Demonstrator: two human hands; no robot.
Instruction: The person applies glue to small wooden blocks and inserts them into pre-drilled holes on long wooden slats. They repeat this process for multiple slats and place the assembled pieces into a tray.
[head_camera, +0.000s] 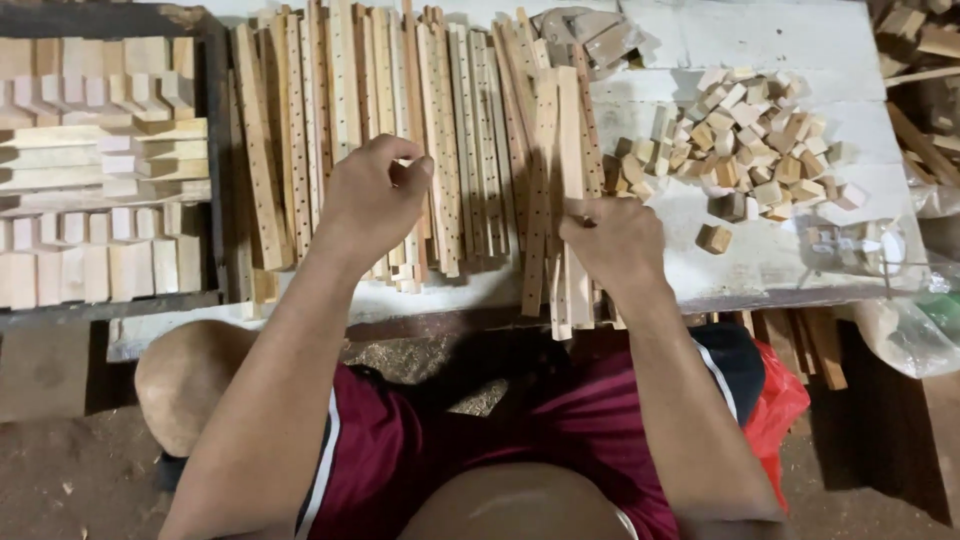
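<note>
**A:** Where are the person's hands?

**B:** Both rest on the spread of long wooden slats (400, 110), each drilled with a row of small holes, lying side by side on the white worktable (760, 255). The left hand (372, 200) is curled, thumb and fingertips pinched together above the middle slats; whether anything sits between them cannot be told. The right hand (617, 240) is closed on the near end of two pale slats (558, 150) that lie on top of the others, slightly askew.

**A:** Any containers?

**B:** One, at the left: a dark tray (216, 150) with a low rim, just beside the slats. It holds stacked wooden pieces (100, 170), some notched like combs, laid in rows that fill it.

**A:** And to the right?

**B:** A loose heap of small wooden blocks (745, 135) straight on the table, not in anything, with one block (713, 238) lying apart nearer the edge. A clear plastic bag (905, 330) hangs off the right corner; its contents are unclear.
</note>
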